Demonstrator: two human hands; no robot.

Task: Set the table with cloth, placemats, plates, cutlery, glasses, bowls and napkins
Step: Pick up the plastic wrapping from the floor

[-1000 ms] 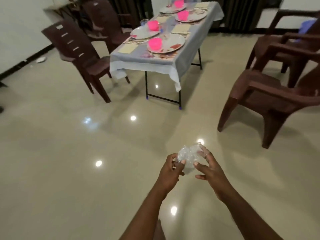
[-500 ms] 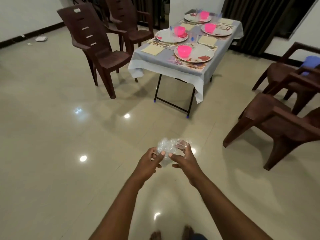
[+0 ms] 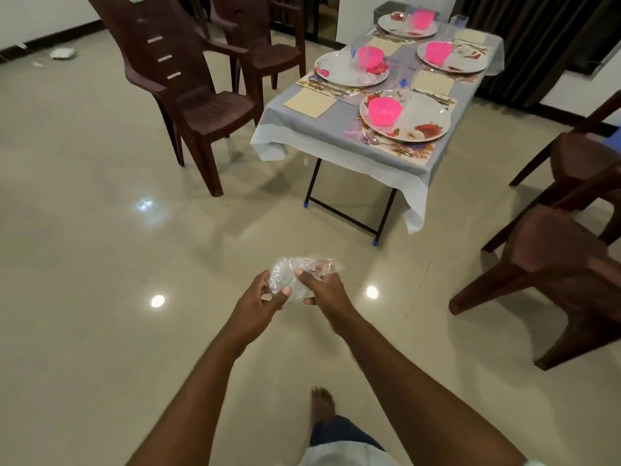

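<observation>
Both my hands hold a crumpled clear plastic wrapper (image 3: pixel 291 272) in front of me, above the floor. My left hand (image 3: pixel 258 299) pinches its left side and my right hand (image 3: pixel 324 285) grips its right side. Ahead stands the folding table (image 3: pixel 336 210) under a grey and white cloth (image 3: pixel 339 129). On it lie floral placemats (image 3: pixel 400 146), white floral plates (image 3: pixel 430 119) with pink bowls (image 3: pixel 385 111), clear glasses (image 3: pixel 403 85), cutlery and beige napkins (image 3: pixel 309 102).
Two brown plastic chairs (image 3: pixel 201 105) stand left of the table, and several more brown chairs (image 3: pixel 554 264) stand at the right. The glossy tiled floor (image 3: pixel 100 264) lies between me and the table. My bare foot (image 3: pixel 321 403) shows below.
The table has come nearer and shifted right in view as I walk towards it. My hands keep working the plastic wrapper, which is crumpled tighter between them.
</observation>
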